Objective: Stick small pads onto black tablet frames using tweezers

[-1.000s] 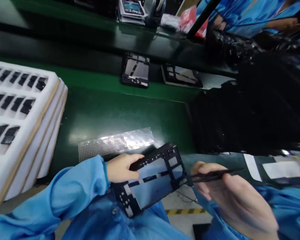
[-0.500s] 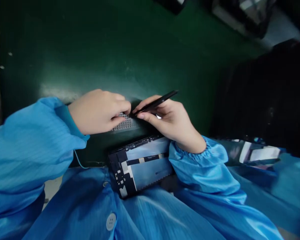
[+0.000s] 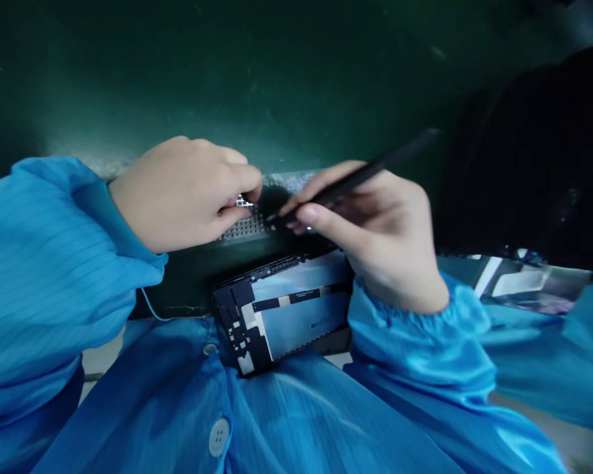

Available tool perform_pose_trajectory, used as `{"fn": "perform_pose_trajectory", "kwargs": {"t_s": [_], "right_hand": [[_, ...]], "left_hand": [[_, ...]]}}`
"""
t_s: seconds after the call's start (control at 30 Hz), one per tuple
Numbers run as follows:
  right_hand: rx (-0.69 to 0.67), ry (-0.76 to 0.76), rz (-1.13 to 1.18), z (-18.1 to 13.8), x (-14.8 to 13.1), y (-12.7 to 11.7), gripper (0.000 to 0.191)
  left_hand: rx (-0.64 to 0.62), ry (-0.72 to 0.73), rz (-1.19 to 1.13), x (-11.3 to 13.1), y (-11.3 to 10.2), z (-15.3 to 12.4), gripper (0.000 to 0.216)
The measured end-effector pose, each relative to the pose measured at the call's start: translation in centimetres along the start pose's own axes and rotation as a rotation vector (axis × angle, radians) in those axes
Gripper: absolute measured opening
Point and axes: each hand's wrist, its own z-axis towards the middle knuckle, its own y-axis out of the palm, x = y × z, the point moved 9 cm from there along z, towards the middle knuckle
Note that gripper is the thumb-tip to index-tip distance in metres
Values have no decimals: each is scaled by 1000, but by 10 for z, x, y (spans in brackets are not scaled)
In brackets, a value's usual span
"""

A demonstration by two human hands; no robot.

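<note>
My left hand (image 3: pixel 188 194) is closed, thumb and forefinger pinched at a sheet of small grey squares (image 3: pixel 244 224) laid out in a grid. The fingers cover much of that sheet, and a bright silvery bit shows between them. In my right hand (image 3: pixel 375 224) are black tweezers (image 3: pixel 370 171), held like a pen and blurred by motion. Their tip points down-left, close to the sheet's right end; whether it touches cannot be made out. Just below both hands lies an opened tablet-like device (image 3: pixel 296 316), its inside facing up, tilted at the table's near edge against my blue smock.
The green table top (image 3: pixel 178 72) stretches out beyond my hands. A large black area (image 3: pixel 538 171) fills the right side. Flat, pale and dark items (image 3: pixel 518 276) lie beyond my right sleeve. A thin blue cord hangs from my left cuff.
My right hand has drawn back to the right with the tweezers, pulling their tip slightly away from my left fingers. The left hand keeps its pinch. The whole view has shifted a little.
</note>
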Motion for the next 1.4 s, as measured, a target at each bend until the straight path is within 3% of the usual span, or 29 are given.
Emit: {"fn": "perform_pose_trajectory", "kwargs": {"t_s": [0.17,0.33,0.57,0.77,0.93,1.3,1.4], "right_hand": [[390,-30,68,-88,4,17,20],[478,-177,-36,-109,14,45,27],[362,-122,-105,-99,4,38,33],[131,-90,-188,-19,-5,-3,14],[-95,-10,-122,22,12,-1,22],[-119,-23,-177,30,10,2,18],[-55,13,-77,18,10,-1,23]], "left_hand": [[26,41,39,-1,1,-2,28],[52,16,-40,-4,1,-3,37],[14,23,83,5,-1,-2,48],[-2,-1,113,2,-2,-2,27],[-21,-35,76,1,-1,-1,25],[-68,-66,133,2,0,-1,27],[-47,-41,115,1,-1,-1,35]]}}
